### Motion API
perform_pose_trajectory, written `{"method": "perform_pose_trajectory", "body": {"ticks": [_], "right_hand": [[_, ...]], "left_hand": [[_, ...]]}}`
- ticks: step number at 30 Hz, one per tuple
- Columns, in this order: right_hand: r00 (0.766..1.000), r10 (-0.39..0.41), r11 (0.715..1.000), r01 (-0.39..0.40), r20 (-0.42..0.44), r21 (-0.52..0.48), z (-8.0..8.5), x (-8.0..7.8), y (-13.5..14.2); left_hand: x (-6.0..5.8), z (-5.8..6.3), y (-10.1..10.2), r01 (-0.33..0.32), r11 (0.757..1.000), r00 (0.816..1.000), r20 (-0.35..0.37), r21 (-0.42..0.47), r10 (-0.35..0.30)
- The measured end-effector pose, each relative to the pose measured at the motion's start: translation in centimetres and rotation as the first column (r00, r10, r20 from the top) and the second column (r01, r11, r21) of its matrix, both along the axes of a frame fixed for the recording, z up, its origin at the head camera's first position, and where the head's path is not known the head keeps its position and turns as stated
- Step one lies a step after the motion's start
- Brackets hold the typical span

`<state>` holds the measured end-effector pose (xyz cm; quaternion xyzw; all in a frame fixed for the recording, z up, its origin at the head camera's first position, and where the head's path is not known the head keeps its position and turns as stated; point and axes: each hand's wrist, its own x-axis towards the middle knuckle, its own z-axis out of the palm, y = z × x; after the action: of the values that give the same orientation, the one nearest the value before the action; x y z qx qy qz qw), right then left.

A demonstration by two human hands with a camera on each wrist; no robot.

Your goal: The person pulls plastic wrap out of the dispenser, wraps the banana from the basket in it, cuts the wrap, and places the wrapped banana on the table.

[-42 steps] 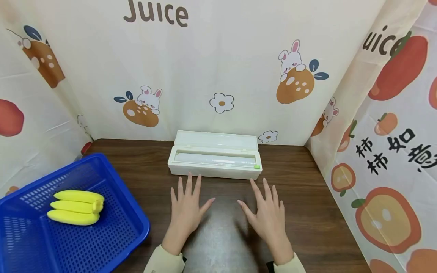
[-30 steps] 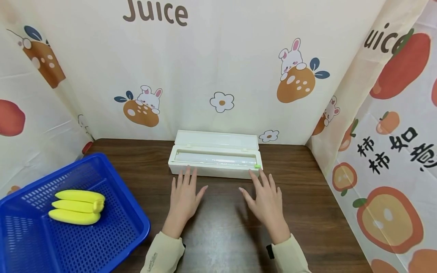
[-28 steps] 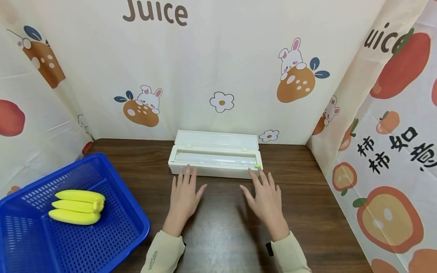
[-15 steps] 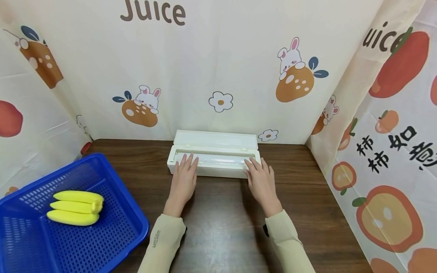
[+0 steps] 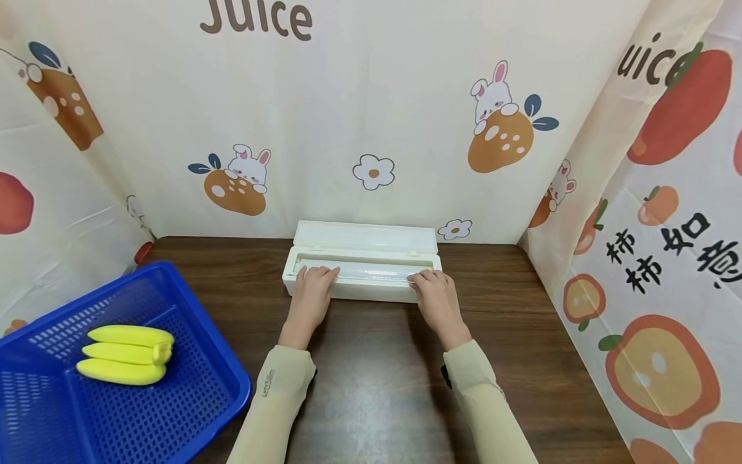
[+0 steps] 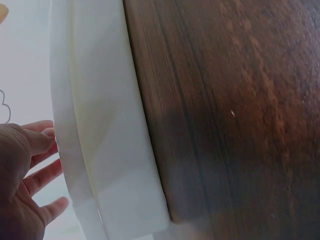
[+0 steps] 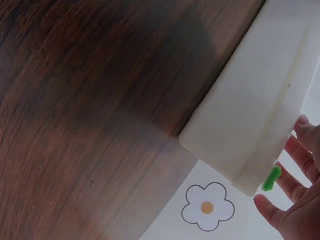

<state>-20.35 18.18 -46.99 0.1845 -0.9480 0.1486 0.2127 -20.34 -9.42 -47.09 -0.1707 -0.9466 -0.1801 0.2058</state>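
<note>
Running left-right, open white box (image 5: 371, 291)

Screened booth around a table; the wider building cannot be told, whatever lies beyond being hidden by cloth. A dark wood-grain tabletop (image 5: 377, 386) is enclosed on three sides by hangings: the back sheet (image 5: 324, 116) printed with rabbits, flowers and "Juice", the right sheet (image 5: 690, 293) with persimmons and Chinese characters, the left sheet (image 5: 69, 270) with red fruit. Household-type goods noted: blue plastic basket (image 5: 209, 325), yellow bananas (image 5: 124, 353), long white lidded box (image 5: 371, 291).
</note>
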Motion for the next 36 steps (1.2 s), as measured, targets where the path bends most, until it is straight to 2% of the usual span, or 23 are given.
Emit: {"method": "perform_pose_trajectory", "body": {"ticks": [9, 15, 23, 26, 32, 36], "right_hand": [[1.0, -0.026, 0.998, 0.025, -0.014, -0.052, -0.3, -0.8, -0.2], [0.998, -0.047, 0.994, 0.042, -0.046, -0.104, -0.7, -0.6, -0.5], [0.987, -0.057, 0.993, 0.041, -0.149, -0.112, -0.8, -0.8, -0.5], [0.991, -0.05, 0.994, 0.038, -0.122, -0.1, -0.5, -1.0, -0.7], [0.999, -0.024, 0.999, 0.024, 0.023, -0.028, 0.0, -1.4, -1.5], [1.0, -0.024, 1.0, 0.024, 0.017, -0.015, -0.1, -1.5, -1.8]], "left_hand": [[-1.0, 0.1, 0.3, -0.022, 0.999, 1.0, -0.016, -0.024, 0.021], [-1.3, 0.1, 0.4, -0.029, 0.999, 0.999, -0.034, -0.013, 0.029], [-1.6, -0.2, 0.4, -0.026, 1.0, 0.996, -0.09, 0.009, 0.026], [-1.8, -0.1, 0.4, -0.017, 1.0, 0.994, -0.11, 0.012, 0.018], [-1.9, 0.4, 0.3, -0.01, 1.0, 0.992, -0.129, 0.025, 0.013], [-1.9, 0.7, 0.2, -0.006, 0.999, 0.992, -0.122, 0.032, 0.01]]}}
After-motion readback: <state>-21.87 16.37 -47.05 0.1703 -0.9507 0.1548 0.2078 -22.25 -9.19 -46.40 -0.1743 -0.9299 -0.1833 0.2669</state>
